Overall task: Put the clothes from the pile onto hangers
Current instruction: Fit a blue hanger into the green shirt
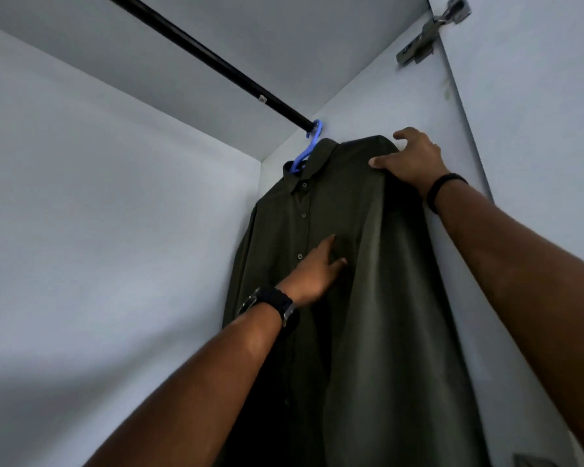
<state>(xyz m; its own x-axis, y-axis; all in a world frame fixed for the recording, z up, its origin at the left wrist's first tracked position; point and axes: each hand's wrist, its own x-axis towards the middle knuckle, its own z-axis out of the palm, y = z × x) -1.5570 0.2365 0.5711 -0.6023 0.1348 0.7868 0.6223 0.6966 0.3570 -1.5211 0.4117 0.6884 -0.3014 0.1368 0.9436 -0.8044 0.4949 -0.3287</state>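
Observation:
A dark green button-up shirt (351, 315) hangs on a blue plastic hanger (305, 151), whose hook sits over the black rail (196, 50) at its right end inside a white wardrobe. My left hand (314, 273) lies flat on the shirt's chest beside the button line, fingers straight. My right hand (410, 156) grips the shirt's right shoulder, thumb on the front and fingers over the top edge. The pile of clothes is out of view.
The wardrobe's white side wall (452, 264) stands right behind the shirt. A metal door hinge (429, 32) is fixed at the upper right. The rail runs bare up to the left. White back wall (98, 214) fills the left.

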